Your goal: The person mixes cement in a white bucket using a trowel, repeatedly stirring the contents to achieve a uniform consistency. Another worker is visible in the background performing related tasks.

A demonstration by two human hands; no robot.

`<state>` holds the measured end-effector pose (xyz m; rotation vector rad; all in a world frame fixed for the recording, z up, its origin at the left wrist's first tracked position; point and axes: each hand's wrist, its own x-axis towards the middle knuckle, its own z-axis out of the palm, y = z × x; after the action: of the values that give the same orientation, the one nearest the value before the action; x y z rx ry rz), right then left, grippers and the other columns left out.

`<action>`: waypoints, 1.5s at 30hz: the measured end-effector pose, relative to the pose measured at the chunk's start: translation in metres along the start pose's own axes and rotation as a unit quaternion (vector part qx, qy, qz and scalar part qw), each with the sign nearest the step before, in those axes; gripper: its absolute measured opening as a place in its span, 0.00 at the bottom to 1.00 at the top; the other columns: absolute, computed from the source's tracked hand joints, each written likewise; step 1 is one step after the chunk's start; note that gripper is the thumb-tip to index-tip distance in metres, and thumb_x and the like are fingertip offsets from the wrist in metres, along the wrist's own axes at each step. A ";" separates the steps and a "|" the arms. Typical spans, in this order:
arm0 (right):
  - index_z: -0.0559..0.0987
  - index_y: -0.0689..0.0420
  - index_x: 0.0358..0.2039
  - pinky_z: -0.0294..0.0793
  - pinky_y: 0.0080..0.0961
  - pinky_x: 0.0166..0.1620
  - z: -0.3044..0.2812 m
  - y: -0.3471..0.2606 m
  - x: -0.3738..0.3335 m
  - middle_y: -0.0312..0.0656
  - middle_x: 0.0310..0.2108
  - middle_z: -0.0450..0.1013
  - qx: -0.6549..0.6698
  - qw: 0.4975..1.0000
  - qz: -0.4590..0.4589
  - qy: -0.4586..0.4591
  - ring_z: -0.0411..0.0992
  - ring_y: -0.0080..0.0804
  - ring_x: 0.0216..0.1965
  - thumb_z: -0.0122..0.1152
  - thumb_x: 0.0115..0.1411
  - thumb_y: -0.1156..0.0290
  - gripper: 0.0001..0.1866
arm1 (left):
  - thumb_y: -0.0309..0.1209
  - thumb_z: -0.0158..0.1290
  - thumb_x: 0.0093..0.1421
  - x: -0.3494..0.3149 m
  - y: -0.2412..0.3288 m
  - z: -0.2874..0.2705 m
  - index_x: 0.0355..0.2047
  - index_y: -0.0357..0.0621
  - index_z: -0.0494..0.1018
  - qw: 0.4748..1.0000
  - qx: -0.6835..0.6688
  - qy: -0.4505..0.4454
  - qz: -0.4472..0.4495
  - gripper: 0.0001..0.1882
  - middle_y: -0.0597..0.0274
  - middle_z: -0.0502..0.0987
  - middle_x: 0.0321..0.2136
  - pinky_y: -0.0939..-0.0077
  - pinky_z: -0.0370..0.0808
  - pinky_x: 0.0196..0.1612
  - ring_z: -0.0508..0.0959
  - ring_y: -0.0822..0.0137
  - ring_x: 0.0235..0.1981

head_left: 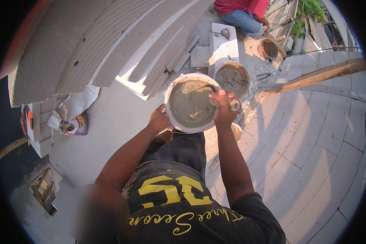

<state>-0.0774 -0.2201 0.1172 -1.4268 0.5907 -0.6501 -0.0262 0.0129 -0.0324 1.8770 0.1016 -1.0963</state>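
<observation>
Just ahead of my legs is a round, pale-rimmed bucket [170, 116] of wet grey mortar [191, 107]. My left hand [159, 119] grips its near left side, fingers closed on the rim. At the right rim, my right hand [224, 112] is wrapped round the wooden handle of a trowel [234, 105]. The trowel's dark neck reaches over into the bucket; its blade is mostly hidden or coated in mortar. Right behind stands a second bucket [247, 73], also holding grey mortar.
Large light blocks [122, 53] are stacked at left. A block wall [309, 134] runs along the right, with a wooden beam [313, 77] slanting over it. A crouching person [244, 18], a block [225, 51] bearing a tape measure [225, 33] and another bucket [269, 49] are farther off.
</observation>
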 end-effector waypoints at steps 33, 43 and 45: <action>0.69 0.59 0.17 0.68 0.26 0.28 -0.009 0.056 -0.001 0.35 0.15 0.65 0.073 0.991 -0.011 0.108 0.65 0.24 0.20 0.58 0.64 0.55 0.24 | 0.20 0.39 0.63 0.001 0.005 0.001 0.61 0.37 0.58 0.998 0.050 -0.026 0.038 0.24 0.46 0.79 0.33 0.72 0.84 0.26 0.83 0.61 0.24; 0.69 0.59 0.22 0.62 0.22 0.35 -0.008 0.047 -0.018 0.31 0.17 0.61 -0.056 0.997 -0.033 0.030 0.59 0.20 0.26 0.55 0.64 0.63 0.16 | 0.18 0.38 0.60 -0.029 0.059 0.001 0.62 0.38 0.58 0.996 -0.048 -0.035 -0.066 0.27 0.46 0.80 0.33 0.69 0.84 0.25 0.83 0.60 0.24; 0.77 0.64 0.34 0.66 0.18 0.30 0.002 0.041 -0.021 0.33 0.18 0.65 -0.031 0.994 0.065 0.083 0.65 0.20 0.25 0.59 0.63 0.60 0.17 | 0.18 0.38 0.61 -0.035 0.066 0.002 0.62 0.37 0.57 0.996 -0.031 -0.028 -0.079 0.27 0.46 0.80 0.32 0.69 0.84 0.26 0.83 0.60 0.24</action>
<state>-0.0886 -0.2021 0.0758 -1.3881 0.8339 -0.6542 -0.0167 -0.0133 0.0370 1.8042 0.2530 -1.2382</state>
